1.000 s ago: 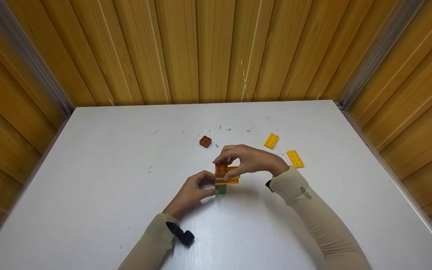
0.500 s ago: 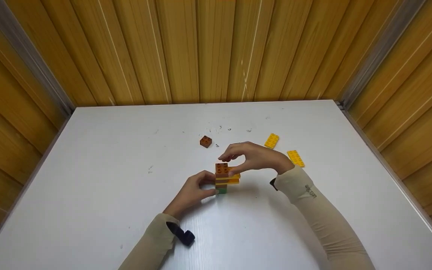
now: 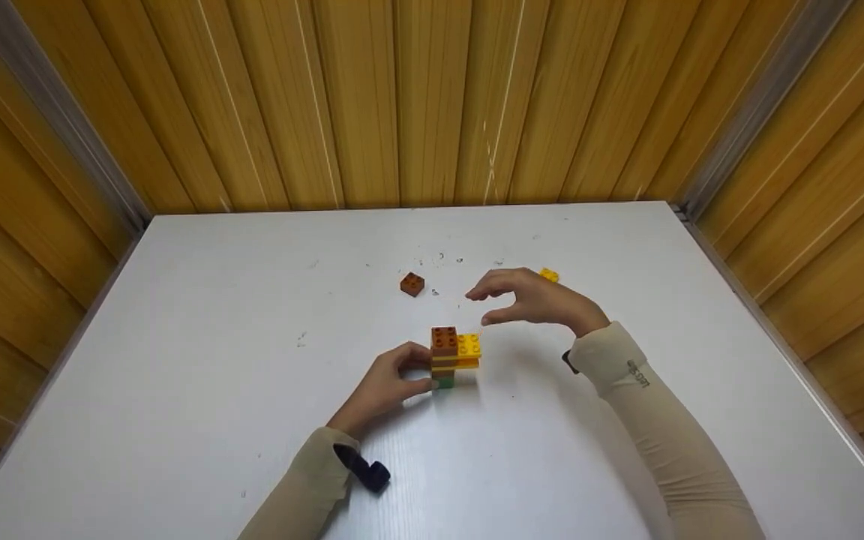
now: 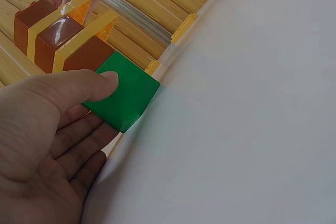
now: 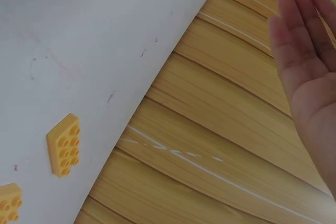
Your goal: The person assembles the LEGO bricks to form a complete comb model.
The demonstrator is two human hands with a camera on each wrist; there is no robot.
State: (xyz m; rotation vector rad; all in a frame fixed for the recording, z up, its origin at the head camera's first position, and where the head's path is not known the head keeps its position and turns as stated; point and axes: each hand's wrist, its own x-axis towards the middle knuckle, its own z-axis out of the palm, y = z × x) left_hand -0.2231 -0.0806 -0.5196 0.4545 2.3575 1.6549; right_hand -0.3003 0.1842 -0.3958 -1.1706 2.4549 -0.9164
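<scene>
The brick tower (image 3: 444,360) stands upright on the white table (image 3: 214,315), midway between left and right. Nearest me, at the left, a beige sleeve (image 3: 308,472) comes in with a black strap (image 3: 357,465) at its cuff; a second beige sleeve (image 3: 657,427) reaches in from the near right, dark lettering by its cuff. Past the left cuff I see the left hand (image 3: 385,384) at the tower's left side, and the left wrist view shows me its thumb and fingers clamped on the green base brick (image 4: 131,94). Above the green I count brown, yellow, brown, yellow, brown, with both yellow layers jutting out to the right. Farther off and to the right, the right hand (image 3: 541,300) hangs above the table, clear of the tower, thumb apart from its bent fingers. The right wrist view gives me a cut-off yellow plate (image 5: 9,203) and, farther away, a whole yellow plate (image 5: 64,148), which in the head view just peeks out behind the right hand. To the left of these sits a loose brown brick (image 3: 412,284), studs up. Wood-look panels (image 3: 432,105) rise beyond the table's far edge.
</scene>
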